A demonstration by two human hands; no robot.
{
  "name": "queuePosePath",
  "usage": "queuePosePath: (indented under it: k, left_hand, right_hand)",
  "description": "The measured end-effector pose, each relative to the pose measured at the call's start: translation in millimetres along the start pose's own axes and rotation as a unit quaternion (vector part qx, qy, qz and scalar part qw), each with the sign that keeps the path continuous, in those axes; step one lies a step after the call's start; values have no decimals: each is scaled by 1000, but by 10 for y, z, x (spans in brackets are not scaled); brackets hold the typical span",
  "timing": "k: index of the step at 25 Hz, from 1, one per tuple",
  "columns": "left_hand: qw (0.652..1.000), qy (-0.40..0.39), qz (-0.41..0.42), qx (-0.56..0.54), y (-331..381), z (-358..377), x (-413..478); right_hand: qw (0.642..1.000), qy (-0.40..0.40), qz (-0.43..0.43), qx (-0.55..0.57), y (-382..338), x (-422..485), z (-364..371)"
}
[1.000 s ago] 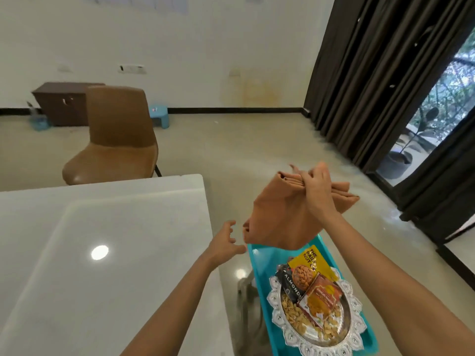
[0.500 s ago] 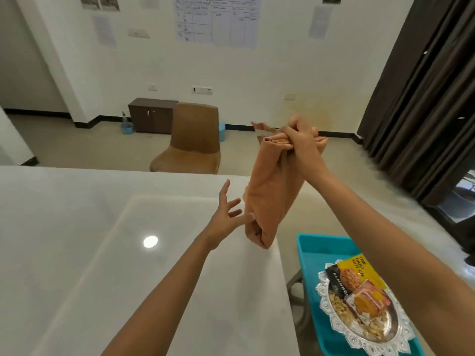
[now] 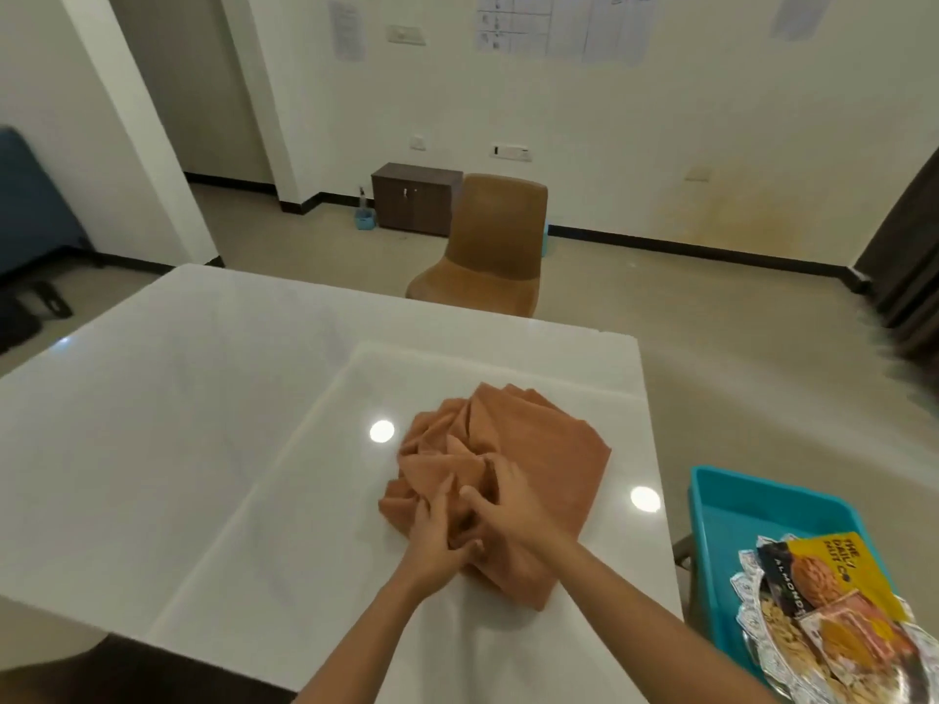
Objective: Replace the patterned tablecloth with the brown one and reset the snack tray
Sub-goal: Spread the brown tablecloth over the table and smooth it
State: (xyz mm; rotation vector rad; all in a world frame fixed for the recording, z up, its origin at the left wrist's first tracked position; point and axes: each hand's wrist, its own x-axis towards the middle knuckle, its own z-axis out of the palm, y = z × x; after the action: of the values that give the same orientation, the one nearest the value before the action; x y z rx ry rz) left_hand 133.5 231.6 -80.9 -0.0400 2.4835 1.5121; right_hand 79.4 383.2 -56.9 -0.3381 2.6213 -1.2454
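The brown tablecloth [image 3: 538, 449] lies bunched in a heap on the bare white table [image 3: 203, 398], toward its right side. Both my hands rest on the near part of the heap. My left hand [image 3: 437, 536] pinches folds of the cloth. My right hand [image 3: 508, 505] grips the cloth just beside it, fingers dug into the folds. The silver snack tray [image 3: 752, 597], with nuts and snack packets on it, sits in a teal bin [image 3: 737, 505] off the table's right edge. No patterned tablecloth shows.
A brown chair [image 3: 488, 246] stands beyond the table's far edge. A dark low cabinet [image 3: 414, 198] is against the back wall. Dark curtains [image 3: 909, 256] hang at the right. The table's left half shows only glossy white surface.
The brown cloth has come down from the air, where my right hand held it up, onto the table. Both hands now hold it there. The view has swung left.
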Motion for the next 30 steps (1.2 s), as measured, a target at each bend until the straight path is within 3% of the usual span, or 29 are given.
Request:
queuePosePath:
  k: [4, 8, 10, 13, 18, 22, 30]
  left_hand:
    - [999, 35, -7, -12, -22, 56, 44]
    - [997, -23, 0, -69, -51, 58, 164]
    - [998, 32, -1, -58, 21, 124, 321]
    - [985, 141, -48, 89, 78, 256, 589]
    - [959, -5, -82, 272, -135, 292, 952]
    - [937, -37, -153, 312, -275, 331, 1057]
    - [933, -32, -262, 246, -507, -287, 1275]
  right_hand:
    - [996, 16, 87, 26, 26, 57, 250]
    - [991, 18, 98, 91, 200, 155, 138]
    - [983, 106, 111, 99, 385, 224, -23]
    - [949, 225, 162, 150, 728, 187, -419]
    - [880, 364, 288, 101, 1503, -114, -1130]
    - [802, 339, 489, 47, 1830, -188, -1193]
    - [862, 322, 392, -11, 1621, 201, -733]
